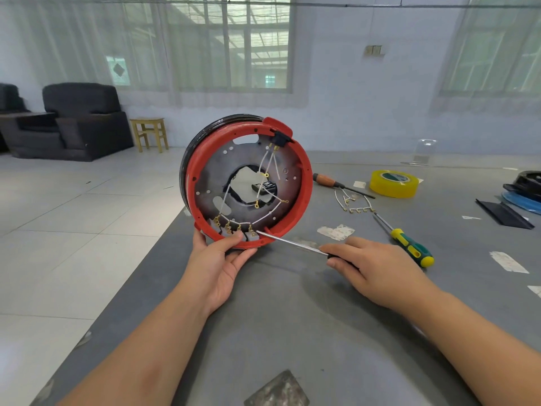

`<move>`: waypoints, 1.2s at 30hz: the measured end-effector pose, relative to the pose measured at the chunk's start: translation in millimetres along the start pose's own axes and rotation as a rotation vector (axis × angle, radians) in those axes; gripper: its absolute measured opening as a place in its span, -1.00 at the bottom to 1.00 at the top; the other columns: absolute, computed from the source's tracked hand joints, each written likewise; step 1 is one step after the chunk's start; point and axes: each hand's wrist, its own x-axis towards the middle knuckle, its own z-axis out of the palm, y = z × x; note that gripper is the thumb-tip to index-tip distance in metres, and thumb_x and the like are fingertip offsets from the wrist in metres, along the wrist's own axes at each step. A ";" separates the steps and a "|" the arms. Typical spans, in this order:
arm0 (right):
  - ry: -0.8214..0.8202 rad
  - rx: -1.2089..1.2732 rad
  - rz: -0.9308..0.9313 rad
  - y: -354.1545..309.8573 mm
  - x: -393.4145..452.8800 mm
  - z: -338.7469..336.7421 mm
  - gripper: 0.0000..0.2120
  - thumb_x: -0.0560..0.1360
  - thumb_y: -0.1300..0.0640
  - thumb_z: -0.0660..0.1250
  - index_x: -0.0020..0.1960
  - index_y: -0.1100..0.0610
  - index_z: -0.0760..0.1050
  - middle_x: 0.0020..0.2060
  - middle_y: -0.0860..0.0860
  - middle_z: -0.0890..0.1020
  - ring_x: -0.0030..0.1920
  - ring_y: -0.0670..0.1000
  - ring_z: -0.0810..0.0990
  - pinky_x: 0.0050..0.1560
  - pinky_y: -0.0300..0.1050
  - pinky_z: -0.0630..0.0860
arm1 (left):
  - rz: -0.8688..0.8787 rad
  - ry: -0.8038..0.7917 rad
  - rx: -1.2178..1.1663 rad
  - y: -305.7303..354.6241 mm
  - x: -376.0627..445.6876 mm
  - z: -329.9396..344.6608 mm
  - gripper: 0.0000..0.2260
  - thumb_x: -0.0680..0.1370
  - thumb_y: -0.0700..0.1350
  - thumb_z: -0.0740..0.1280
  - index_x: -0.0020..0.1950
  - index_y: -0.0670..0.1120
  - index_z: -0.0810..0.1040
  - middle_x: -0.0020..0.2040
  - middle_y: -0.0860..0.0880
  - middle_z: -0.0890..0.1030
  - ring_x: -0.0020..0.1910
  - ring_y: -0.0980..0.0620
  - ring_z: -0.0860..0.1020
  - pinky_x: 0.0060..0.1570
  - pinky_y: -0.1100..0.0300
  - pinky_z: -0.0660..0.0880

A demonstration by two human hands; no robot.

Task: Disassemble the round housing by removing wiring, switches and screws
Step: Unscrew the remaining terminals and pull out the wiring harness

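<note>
Round red plastic housing [248,183] stands on edge near the grey table's [292,323] left edge, open face toward me. My left hand [219,268] grips its lower rim; my right hand [377,271] holds a slim steel-shafted screwdriver [292,243], tip at the rim terminals.

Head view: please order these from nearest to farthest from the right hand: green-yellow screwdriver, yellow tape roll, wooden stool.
Measured from the right hand:
1. Green-yellow screwdriver, lying on the table just right of the hand.
2. Yellow tape roll, farther back on the table.
3. Wooden stool, on the floor, far left by the wall.
</note>
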 end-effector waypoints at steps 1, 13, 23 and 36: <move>0.008 -0.010 -0.003 0.2 0.0 -1.2 -0.54 0.63 -0.29 -0.10 0.45 -0.32 0.32 0.11 -0.23 0.55 0.05 -0.07 0.61 -0.17 -0.07 0.57 | 0.002 -0.003 0.005 -0.1 -0.5 0.5 -0.45 0.55 -0.48 0.35 0.41 0.01 0.45 0.13 -0.18 0.74 0.11 -0.26 0.72 0.00 -0.15 0.70; -0.018 0.022 -0.027 5.8 2.2 -13.6 -0.52 0.61 -0.28 -0.06 0.42 -0.29 0.42 0.05 -0.20 0.59 0.04 -0.06 0.61 -0.08 0.01 0.59 | -0.026 -0.036 0.084 -0.3 -2.0 2.7 -0.44 0.55 -0.49 0.34 0.42 0.01 0.45 0.02 -0.20 0.74 0.07 -0.31 0.72 0.04 -0.22 0.68; -0.028 0.104 -0.050 19.0 4.4 -15.9 -0.56 0.61 -0.30 0.01 0.35 -0.29 0.50 0.11 -0.25 0.64 0.09 -0.12 0.60 -0.01 -0.11 0.57 | -0.071 -0.071 0.191 0.8 -2.0 1.7 -0.44 0.56 -0.46 0.35 0.41 0.08 0.47 0.08 -0.11 0.76 0.05 -0.25 0.74 -0.01 -0.17 0.70; 0.101 -0.082 -0.056 16.3 -0.1 -8.0 -0.44 0.57 -0.35 -0.15 0.38 -0.32 0.46 0.06 -0.24 0.62 -0.04 -0.07 0.63 -0.27 -0.07 0.56 | -0.050 -0.044 0.253 2.5 -3.7 6.0 -0.52 0.55 -0.44 0.40 0.27 0.09 0.54 0.01 -0.13 0.76 -0.01 -0.24 0.75 -0.05 -0.13 0.71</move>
